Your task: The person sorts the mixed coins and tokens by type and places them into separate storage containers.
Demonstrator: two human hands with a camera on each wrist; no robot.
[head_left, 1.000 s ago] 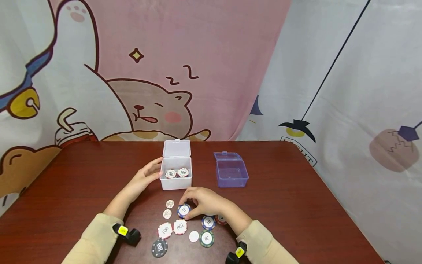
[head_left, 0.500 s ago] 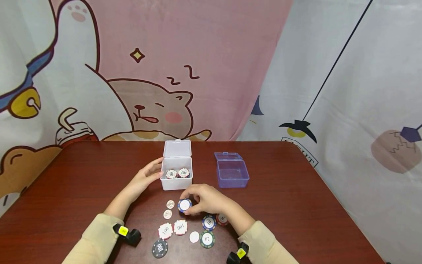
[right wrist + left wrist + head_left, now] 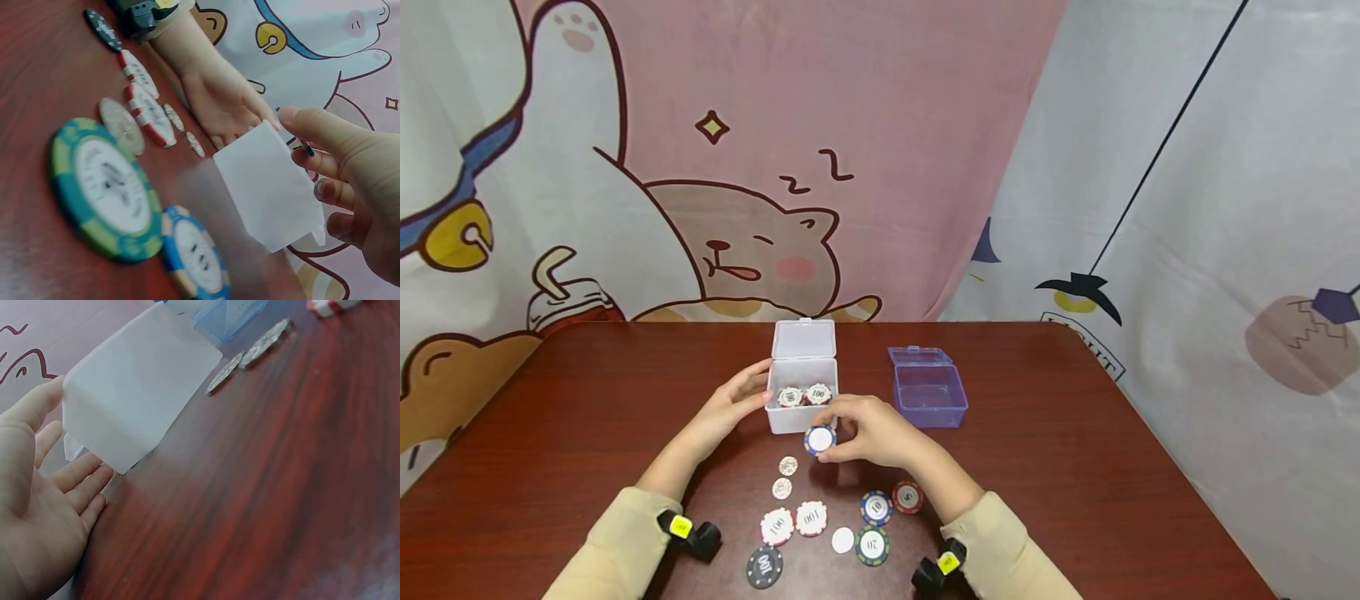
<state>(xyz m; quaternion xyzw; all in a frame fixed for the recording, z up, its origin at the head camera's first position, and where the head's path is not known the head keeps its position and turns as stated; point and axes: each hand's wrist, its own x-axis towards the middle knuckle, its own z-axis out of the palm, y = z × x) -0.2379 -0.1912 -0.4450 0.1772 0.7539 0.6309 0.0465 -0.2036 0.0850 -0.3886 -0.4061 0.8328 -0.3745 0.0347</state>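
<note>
My right hand (image 3: pixel 880 429) pinches a blue poker chip (image 3: pixel 820 440) between thumb and fingers, in the air just in front of the white plastic box (image 3: pixel 802 421). In the right wrist view only the edge of that chip (image 3: pixel 305 145) shows between thumb and finger. The white box has its lid up, and chips marked 100 (image 3: pixel 817 394) lie inside. My left hand (image 3: pixel 732 406) touches the box's left side. The left wrist view has the thumb at the rim of the box (image 3: pixel 137 387), with the other fingers extended alongside it.
A clear purple box (image 3: pixel 930 415), lid raised, stands to the right. Nearer lie two small coins (image 3: pixel 787 466), two red-and-white chips (image 3: pixel 777 527), a black chip (image 3: pixel 764 567), a silvery disc (image 3: pixel 842 540), and green (image 3: pixel 872 546), blue (image 3: pixel 876 507) and red (image 3: pixel 907 497) chips.
My right hand has lifted the blue chip off the table and carried it forward to the front of the white box. My left hand has stayed at the box's side.
</note>
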